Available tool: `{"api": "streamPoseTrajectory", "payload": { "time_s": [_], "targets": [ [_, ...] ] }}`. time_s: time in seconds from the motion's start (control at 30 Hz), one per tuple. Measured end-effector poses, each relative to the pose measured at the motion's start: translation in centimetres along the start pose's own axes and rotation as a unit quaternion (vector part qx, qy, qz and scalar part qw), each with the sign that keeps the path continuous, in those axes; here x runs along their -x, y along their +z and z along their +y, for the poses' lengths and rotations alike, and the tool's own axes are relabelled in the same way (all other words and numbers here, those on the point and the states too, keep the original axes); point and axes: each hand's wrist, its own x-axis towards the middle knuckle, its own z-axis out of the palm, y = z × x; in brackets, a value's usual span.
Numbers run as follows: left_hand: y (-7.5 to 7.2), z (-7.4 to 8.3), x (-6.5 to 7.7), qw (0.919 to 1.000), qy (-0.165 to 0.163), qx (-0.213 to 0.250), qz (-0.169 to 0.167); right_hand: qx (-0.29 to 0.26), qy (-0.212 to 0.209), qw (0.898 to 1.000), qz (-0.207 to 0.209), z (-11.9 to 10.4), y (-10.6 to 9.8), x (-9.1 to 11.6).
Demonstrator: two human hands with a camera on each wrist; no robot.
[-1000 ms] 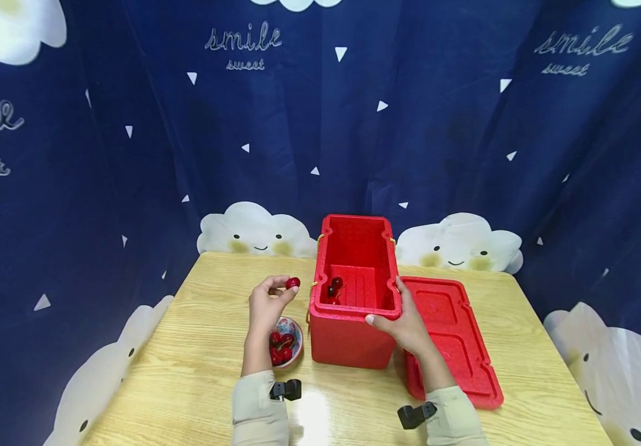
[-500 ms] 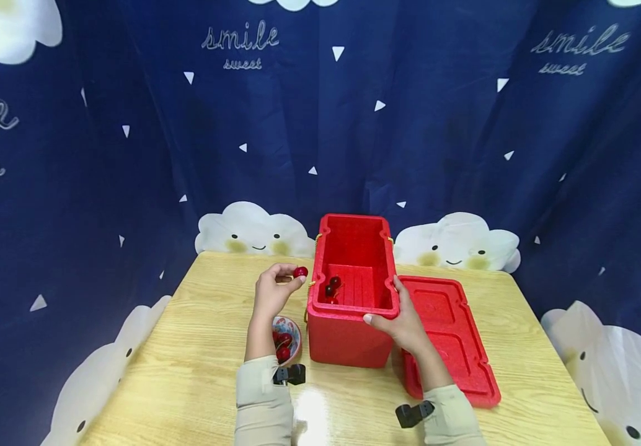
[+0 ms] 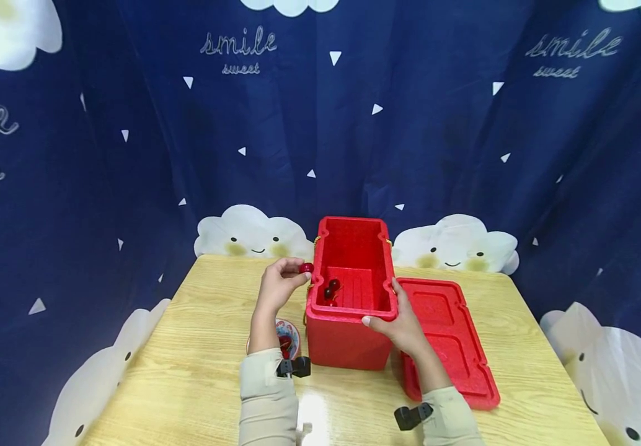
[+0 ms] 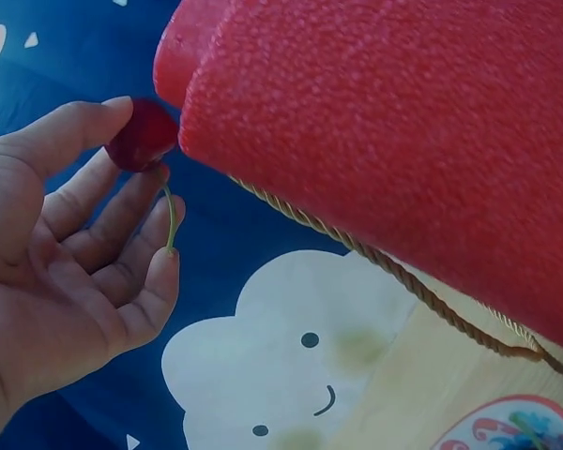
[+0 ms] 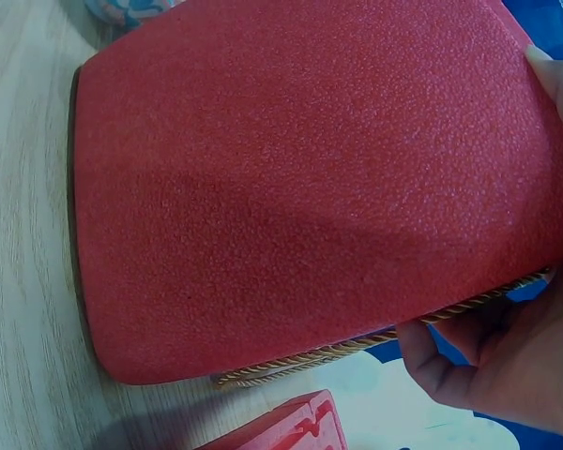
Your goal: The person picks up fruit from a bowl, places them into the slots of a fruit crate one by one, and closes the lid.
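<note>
Between the thumb and fingers of my left hand a dark red cherry is pinched, just outside the left rim of a red foam box. Its green stem hangs down in the left wrist view. My right hand grips the box's near right corner, thumb on the front edge and fingers along the right side, close to a twisted gold cord. Several cherries lie on the box floor at the near left. A patterned bowl with cherries is partly hidden by my left forearm.
The red lid lies flat on the wooden table, right of the box. Another gold cord runs along the box's left side. A blue curtain with cloud prints hangs behind the table.
My left hand has moved right and slightly away from me, carrying the cherry from above the bowl's far side to the box's left rim. The right hand keeps its grip on the box.
</note>
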Motion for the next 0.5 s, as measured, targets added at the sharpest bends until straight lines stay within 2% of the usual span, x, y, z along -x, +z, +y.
{"api": "streamPoseTrajectory", "payload": {
  "time_s": [0.33, 0.5],
  "targets": [
    [0.1, 1.1, -0.8, 0.9991, 0.003, -0.011, -0.04, -0.007, -0.005, 1.0, -0.002, 0.2, 0.0, -0.1],
    [0.3, 1.4, -1.1, 0.9979, -0.015, -0.027, -0.057, -0.009, -0.003, 1.0, -0.006, 0.3, 0.1, -0.1]
  ]
}}
